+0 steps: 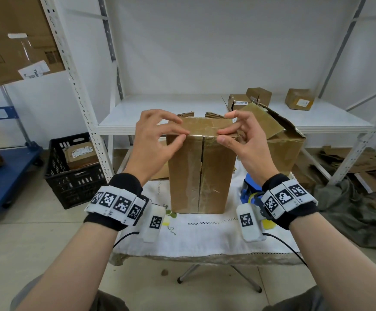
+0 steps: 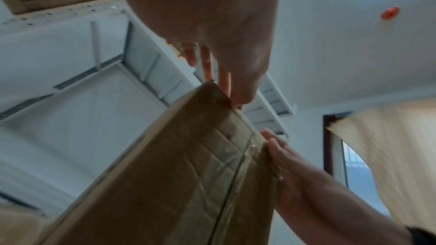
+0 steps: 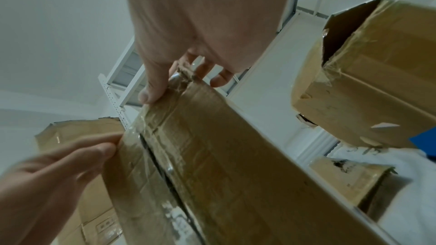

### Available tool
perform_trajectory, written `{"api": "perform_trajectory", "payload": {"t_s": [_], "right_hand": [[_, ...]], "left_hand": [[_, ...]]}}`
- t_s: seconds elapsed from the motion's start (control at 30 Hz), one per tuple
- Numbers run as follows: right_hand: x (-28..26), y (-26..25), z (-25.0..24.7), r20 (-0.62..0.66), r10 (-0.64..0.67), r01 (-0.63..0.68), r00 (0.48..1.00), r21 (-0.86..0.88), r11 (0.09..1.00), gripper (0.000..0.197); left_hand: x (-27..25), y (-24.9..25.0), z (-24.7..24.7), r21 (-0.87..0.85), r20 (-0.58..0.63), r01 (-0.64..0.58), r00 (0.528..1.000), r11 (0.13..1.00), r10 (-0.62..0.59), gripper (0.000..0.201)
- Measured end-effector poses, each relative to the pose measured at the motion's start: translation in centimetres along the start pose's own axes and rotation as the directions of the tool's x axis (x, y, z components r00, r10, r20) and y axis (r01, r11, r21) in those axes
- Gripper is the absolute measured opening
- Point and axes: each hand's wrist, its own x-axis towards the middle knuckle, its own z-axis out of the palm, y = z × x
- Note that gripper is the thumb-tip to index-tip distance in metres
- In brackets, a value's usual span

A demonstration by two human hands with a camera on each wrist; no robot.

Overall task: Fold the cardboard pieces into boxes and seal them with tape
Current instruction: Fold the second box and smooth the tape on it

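A tall brown cardboard box stands upright on the white cloth of a small table. Clear tape runs down its front seam and over its top. My left hand pinches the box's top front edge left of the seam, thumb in front and fingers on top. My right hand pinches the same edge at its right end. The left wrist view shows the left hand at the box corner. In the right wrist view the thumb of the right hand lies on the taped box. A blue tape dispenser lies behind my right wrist.
An open, torn box stands just right of the tall one. Behind is a white metal shelf with small boxes. A black crate and a blue cart are on the left; cardboard scraps litter the floor on the right.
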Motion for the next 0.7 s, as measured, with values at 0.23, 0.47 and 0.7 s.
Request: {"api": "perform_trajectory", "payload": {"t_s": [0.23,0.47,0.7], "right_hand": [[0.2,0.4,-0.2,0.015,-0.025,0.026,1.000,-0.033,0.999,0.050],[0.0,0.5,-0.4,0.049,-0.078,0.082,0.996,-0.090,0.993,0.045],[0.6,0.1,0.7,0.118,-0.344,0.353,0.932,-0.520,0.778,0.031]], "left_hand": [[1.3,3.3,2.7,0.121,0.207,-0.175,0.967,0.977,0.148,0.025],[1.2,3.1,3.5,0.148,0.179,-0.137,0.978,0.979,0.110,0.011],[1.5,3.3,2.6,0.045,0.117,-0.040,0.993,0.998,0.035,0.015]]}}
